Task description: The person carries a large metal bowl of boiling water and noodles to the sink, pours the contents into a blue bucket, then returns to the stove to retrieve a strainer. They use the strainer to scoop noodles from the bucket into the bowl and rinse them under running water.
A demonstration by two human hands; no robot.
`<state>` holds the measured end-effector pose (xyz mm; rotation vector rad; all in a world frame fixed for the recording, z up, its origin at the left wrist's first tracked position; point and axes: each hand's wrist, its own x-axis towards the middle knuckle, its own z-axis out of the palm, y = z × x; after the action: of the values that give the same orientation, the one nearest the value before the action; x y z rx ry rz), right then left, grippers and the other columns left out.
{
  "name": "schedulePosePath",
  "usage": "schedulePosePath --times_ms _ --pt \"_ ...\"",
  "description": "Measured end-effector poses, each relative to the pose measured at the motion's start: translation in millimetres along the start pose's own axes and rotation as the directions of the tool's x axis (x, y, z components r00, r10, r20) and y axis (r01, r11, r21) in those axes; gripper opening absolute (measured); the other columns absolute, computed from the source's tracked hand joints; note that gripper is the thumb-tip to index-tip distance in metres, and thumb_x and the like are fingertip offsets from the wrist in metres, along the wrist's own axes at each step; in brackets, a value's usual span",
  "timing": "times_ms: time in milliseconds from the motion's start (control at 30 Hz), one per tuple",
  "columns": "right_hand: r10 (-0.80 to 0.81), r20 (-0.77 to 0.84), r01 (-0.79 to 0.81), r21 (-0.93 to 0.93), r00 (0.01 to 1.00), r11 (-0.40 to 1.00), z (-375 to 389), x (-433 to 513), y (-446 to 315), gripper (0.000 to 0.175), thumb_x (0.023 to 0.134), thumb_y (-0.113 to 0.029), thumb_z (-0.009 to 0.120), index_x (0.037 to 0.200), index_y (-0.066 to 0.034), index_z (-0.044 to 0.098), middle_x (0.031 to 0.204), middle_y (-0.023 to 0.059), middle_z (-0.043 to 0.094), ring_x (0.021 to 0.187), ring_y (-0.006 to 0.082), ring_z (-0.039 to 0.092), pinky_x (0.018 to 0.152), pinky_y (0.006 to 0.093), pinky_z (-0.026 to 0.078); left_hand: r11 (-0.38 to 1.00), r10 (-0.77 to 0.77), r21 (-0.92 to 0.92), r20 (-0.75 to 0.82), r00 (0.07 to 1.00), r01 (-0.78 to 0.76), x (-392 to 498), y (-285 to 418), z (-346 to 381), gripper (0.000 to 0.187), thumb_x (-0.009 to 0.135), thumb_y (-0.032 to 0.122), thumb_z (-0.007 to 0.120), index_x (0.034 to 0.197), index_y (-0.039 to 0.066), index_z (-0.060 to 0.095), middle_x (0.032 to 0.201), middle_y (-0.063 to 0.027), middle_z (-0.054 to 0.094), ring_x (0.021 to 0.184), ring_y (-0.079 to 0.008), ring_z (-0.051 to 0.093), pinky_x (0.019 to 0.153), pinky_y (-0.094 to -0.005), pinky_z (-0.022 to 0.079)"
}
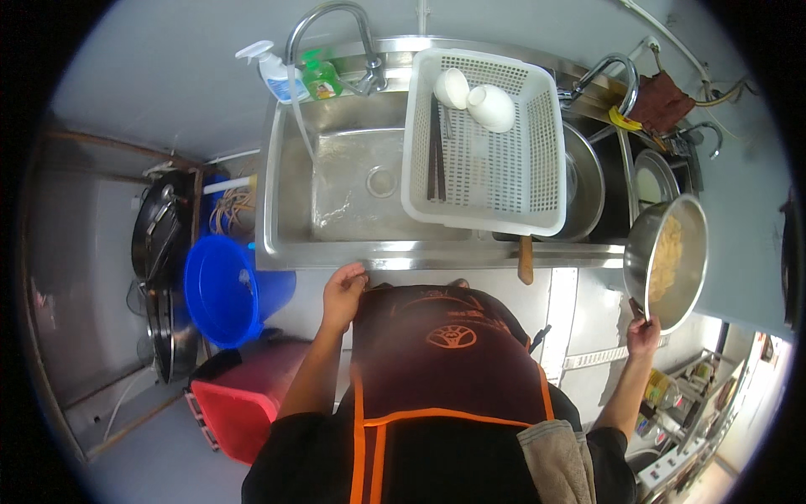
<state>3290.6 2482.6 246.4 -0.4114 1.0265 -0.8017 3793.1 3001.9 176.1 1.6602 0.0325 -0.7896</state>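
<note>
My right hand [643, 337] grips the near rim of a stainless steel bowl [637, 252], held tilted at the right end of the sink. Pale yellow food pieces [667, 258] lie inside it; I cannot tell what they are. By the sink's front edge, beside my apron [441, 372], my left hand [343, 299] is loosely curled with nothing visible in it. Water streams from the left faucet [330, 9] into the stainless steel sink basin [352, 183]. A white plastic basket [485, 223] straddles the sink, holding two white bowls [492, 108] and dark chopsticks [436, 151].
A spray bottle [277, 75] and a green soap bottle [321, 79] stand behind the basin. Under the basket sits a metal basin [589, 183]; a wooden handle [525, 261] juts over the front edge. On the left are a blue bucket [220, 296] and a red bin [230, 419].
</note>
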Motion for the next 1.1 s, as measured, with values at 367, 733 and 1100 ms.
schedulePosePath --times_ms 367,733,1100 --pt "-0.209 -0.221 0.084 -0.470 0.953 0.879 293 -275 217 0.009 0.080 -0.012 0.056 0.087 -0.0069 0.057 0.077 0.0013 0.057 0.061 0.0102 0.052 0.045 0.0218 0.036 0.976 0.172 0.077 0.295 0.940 -0.202 113 76 -162 0.028 0.090 0.007 0.056 0.118 0.003 0.057 0.110 -0.0060 0.062 0.094 -0.0150 0.061 0.076 -0.0264 0.046" --pt "0.366 -0.022 -0.319 -0.539 0.930 0.779 471 -241 500 0.013 0.080 -0.006 0.055 0.092 -0.0015 0.053 0.064 0.0020 0.050 0.045 0.0083 0.043 0.039 0.0216 0.038 0.985 0.060 -0.170 0.233 0.971 -0.020 158 166 -289 0.046 0.097 0.043 0.046 0.120 0.005 0.055 0.101 -0.0063 0.062 0.082 -0.0127 0.060 0.061 -0.0255 0.045" --pt "0.367 0.006 -0.290 -0.599 0.930 0.747 514 -145 590 0.021 0.081 -0.013 0.057 0.101 -0.0044 0.055 0.074 0.0022 0.055 0.058 0.0120 0.051 0.052 0.0262 0.048 0.932 0.183 0.284 0.166 0.969 -0.225 248 144 -288 0.035 0.087 0.023 0.060 0.109 -0.003 0.060 0.094 -0.0113 0.065 0.084 -0.0188 0.060 0.076 -0.0325 0.047"
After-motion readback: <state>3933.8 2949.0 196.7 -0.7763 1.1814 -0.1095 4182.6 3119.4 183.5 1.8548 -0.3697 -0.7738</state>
